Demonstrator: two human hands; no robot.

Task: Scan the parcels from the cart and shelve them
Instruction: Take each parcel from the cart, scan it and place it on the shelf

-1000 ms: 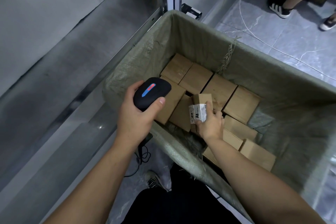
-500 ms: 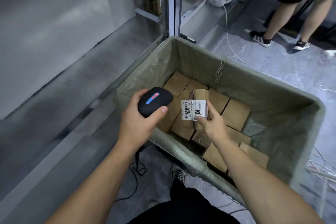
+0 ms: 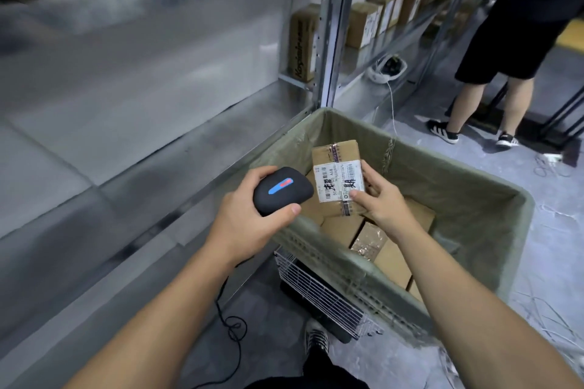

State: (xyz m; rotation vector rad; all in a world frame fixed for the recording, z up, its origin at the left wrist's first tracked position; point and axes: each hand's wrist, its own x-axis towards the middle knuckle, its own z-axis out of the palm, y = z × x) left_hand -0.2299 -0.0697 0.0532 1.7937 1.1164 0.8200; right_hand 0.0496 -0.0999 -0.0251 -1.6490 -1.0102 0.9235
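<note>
My left hand (image 3: 249, 224) grips a black handheld scanner (image 3: 282, 190) with a blue and red strip on top, its head pointing toward the parcel. My right hand (image 3: 380, 199) holds a small cardboard parcel (image 3: 335, 153) upright above the cart, thumb and fingers on its right side. The parcel's white barcode label (image 3: 338, 179) faces me. Below it stands the cart (image 3: 474, 199), lined with a green woven sack, holding several more brown cardboard parcels (image 3: 343, 229).
Grey metal shelving (image 3: 142, 110) runs along the left, its upright post (image 3: 331, 25) just behind the cart. Boxes (image 3: 369, 22) stand on the farther shelf. Another person's legs (image 3: 486, 110) are at the far right. The scanner cable (image 3: 230, 325) trails on the floor.
My right hand has lifted the parcel out of the cart and turned its label toward me, close beside the scanner. The view has tilted up toward the shelves.
</note>
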